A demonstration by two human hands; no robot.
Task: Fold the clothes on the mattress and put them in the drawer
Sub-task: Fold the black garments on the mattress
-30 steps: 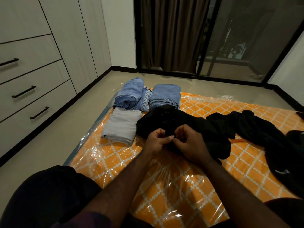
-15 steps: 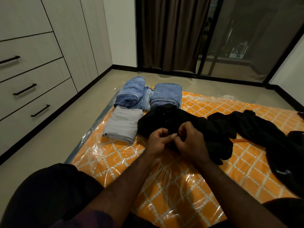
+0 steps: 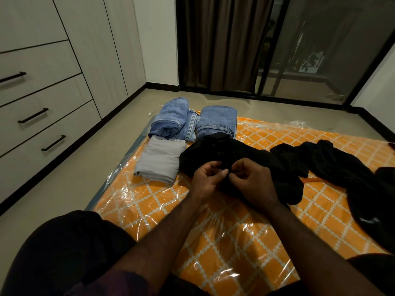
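A crumpled black garment (image 3: 241, 154) lies on the orange plastic-wrapped mattress (image 3: 235, 236). My left hand (image 3: 206, 181) and my right hand (image 3: 255, 182) meet at its near edge, each pinching a small bit of the black cloth between thumb and fingertips. Folded blue jeans (image 3: 217, 121) and a second folded pair of jeans (image 3: 171, 121) lie at the mattress's far left corner, with a folded grey cloth (image 3: 159, 160) just in front of them. More loose black clothes (image 3: 346, 167) sprawl to the right. Closed drawers (image 3: 42, 116) with black handles fill the left wall.
Bare beige floor (image 3: 70, 178) runs between the mattress and the drawer unit. A dark curtain (image 3: 222, 43) and a glass sliding door (image 3: 324, 48) stand at the back. My knees, in dark trousers, frame the bottom of the view.
My hands stay together on the black garment's edge; the fingertips have shifted slightly as they work the cloth. The clothes on the mattress have not moved.
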